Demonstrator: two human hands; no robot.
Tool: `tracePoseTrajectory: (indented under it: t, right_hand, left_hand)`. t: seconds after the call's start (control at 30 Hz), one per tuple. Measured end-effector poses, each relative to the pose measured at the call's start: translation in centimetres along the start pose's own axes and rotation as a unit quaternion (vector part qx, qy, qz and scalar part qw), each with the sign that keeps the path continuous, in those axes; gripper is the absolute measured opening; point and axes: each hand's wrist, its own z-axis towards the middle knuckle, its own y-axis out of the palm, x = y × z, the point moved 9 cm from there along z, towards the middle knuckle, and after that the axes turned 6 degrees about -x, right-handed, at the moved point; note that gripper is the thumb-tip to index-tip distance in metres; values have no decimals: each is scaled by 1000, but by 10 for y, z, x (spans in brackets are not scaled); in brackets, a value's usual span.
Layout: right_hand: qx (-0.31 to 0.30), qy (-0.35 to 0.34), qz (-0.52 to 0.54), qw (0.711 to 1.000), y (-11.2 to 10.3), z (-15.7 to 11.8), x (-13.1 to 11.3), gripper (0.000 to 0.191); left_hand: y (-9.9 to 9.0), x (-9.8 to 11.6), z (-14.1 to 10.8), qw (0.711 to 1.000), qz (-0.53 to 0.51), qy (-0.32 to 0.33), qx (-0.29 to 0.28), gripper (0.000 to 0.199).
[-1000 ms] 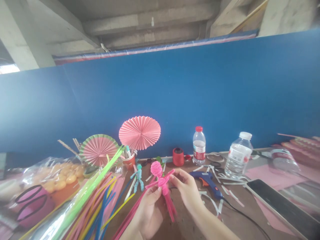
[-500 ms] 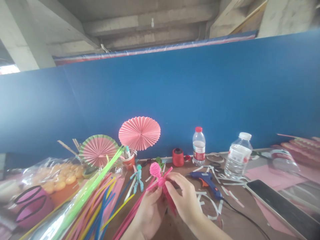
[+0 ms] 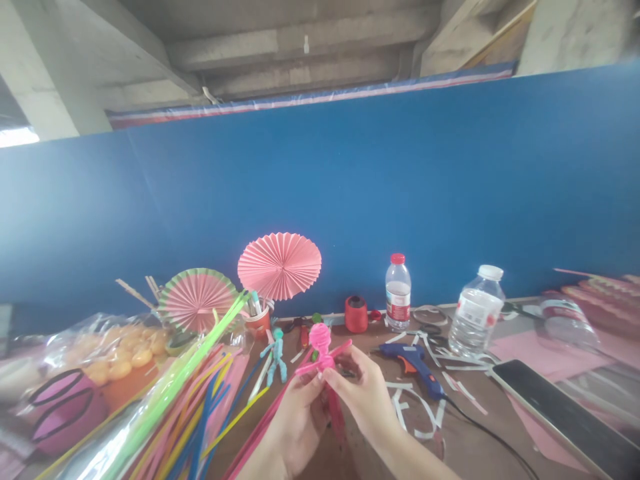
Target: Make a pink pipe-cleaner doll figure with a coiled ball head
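Observation:
Between my two hands is a pink pipe-cleaner doll point(image 3: 321, 341) with a round coiled head and thin arms out to the sides. My left hand point(image 3: 301, 413) pinches its body from the left and below. With thumb and fingers my right hand point(image 3: 361, 393) grips the body under the doll's right-hand arm. Its lower strands hang down between the hands and are partly hidden. A blue pipe-cleaner figure point(image 3: 275, 360) stands just left of my left hand. Loose pink pipe cleaners point(image 3: 257, 440) run along below my left wrist.
Left lie colourful pipe cleaners point(image 3: 200, 413) and a bag of yellow balls point(image 3: 123, 350). Behind are a pink paper fan point(image 3: 280, 267), a red spool point(image 3: 356, 315) and a red-capped bottle point(image 3: 398, 293). To the right are a blue glue gun point(image 3: 417, 367), a larger bottle point(image 3: 477, 313) and a phone point(image 3: 565, 413).
The doll has turned more upright and shifted slightly right, its head now above its body. My right fingers have drawn in closer to my left thumb. Everything else stays put.

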Motion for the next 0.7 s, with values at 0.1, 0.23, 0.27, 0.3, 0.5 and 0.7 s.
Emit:
tracePoseTrajectory:
  t: [0.1,0.23,0.27,0.3,0.5,0.7]
  right_hand:
    - [-12,11,87,996,5,2,7,12]
    - [-14,42,165,985,10,2,19,16]
    - [-10,51,182,982,11,1,23,17]
    - [-6,61,198,978,11,0,26,18]
    - [19,111,267,957,9,-1,42,18]
    - [36,122,261,957,3,2,52,21]
  left_hand:
    - [-10,-1,0,999,-5,4,34,7]
    - [-11,-5,-1,999,-2,-11,50,4]
    - [-10,-6,-1,999,-1,-12,52,4]
    - [-10,-5,-1,998,0,-12,55,5]
    - [-4,5,1,995,91,1,30,15]
    - [-21,35,3,941,318,74,93,15]
